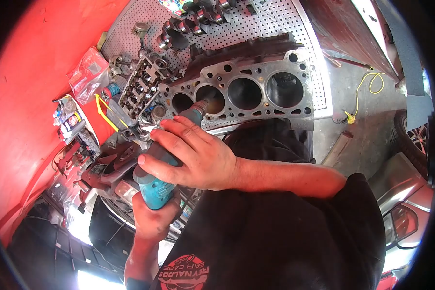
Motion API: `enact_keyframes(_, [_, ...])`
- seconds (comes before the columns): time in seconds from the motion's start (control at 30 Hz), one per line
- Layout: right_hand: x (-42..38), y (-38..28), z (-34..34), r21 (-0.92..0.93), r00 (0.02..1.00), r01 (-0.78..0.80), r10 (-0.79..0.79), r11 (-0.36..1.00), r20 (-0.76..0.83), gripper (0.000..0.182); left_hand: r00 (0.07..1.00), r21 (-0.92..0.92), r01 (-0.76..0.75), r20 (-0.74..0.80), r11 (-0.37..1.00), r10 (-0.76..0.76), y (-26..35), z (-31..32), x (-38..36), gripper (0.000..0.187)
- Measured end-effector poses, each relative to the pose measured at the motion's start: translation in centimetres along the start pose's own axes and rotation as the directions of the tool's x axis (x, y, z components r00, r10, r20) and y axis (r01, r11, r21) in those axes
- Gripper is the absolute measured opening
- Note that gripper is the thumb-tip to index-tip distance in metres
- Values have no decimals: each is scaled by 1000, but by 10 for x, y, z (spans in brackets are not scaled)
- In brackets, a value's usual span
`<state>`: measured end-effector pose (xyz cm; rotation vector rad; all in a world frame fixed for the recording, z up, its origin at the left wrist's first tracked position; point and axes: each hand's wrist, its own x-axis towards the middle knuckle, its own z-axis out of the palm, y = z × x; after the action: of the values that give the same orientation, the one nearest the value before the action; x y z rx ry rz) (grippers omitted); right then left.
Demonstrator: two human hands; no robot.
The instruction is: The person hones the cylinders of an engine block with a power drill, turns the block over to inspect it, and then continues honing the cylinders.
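My right hand (198, 157) lies over the top of a teal and black power drill (154, 189), its fingers wrapped around the body. Below it, my left hand (154, 217) grips the rear, lower part of the same drill; some of its fingers are hidden. The drill's front end (198, 107) points at the second bore from the left in a metal engine block (232, 113). What is fixed to its tip inside the bore is hard to make out. The block lies with its bores facing up on a perforated metal surface (315, 82).
A cylinder head (142, 87) with loose pistons sits left of the block, and a crankshaft (193, 24) lies beyond it. Bottles (71, 122) and a plastic bag (88, 72) are at the left. A yellow cord (357, 96) rests on the floor, near a car (401, 193) at right.
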<state>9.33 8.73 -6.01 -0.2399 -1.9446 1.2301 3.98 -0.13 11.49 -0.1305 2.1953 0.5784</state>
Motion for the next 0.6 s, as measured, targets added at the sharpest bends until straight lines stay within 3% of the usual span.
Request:
enact_keyframes(0.23, [-2,6,2,5,1000,-4,4,1000,12,54,1000,-8,-4,-7,1000,4,-1,3,6,11])
enact_keyframes(0.33, [-6,13,2,3,1000,-11,11,1000,27,55,996,11,86,-18,996,-85,-5,6,14,10])
enact_keyframes(0.43, [-11,16,0,-6,999,-22,22,1000,44,55,997,39,82,-9,996,-82,-6,13,17,9])
enact_keyframes(0.6, [-16,20,-1,-6,997,-39,39,999,70,55,994,95,83,-78,992,-76,-5,23,21,9])
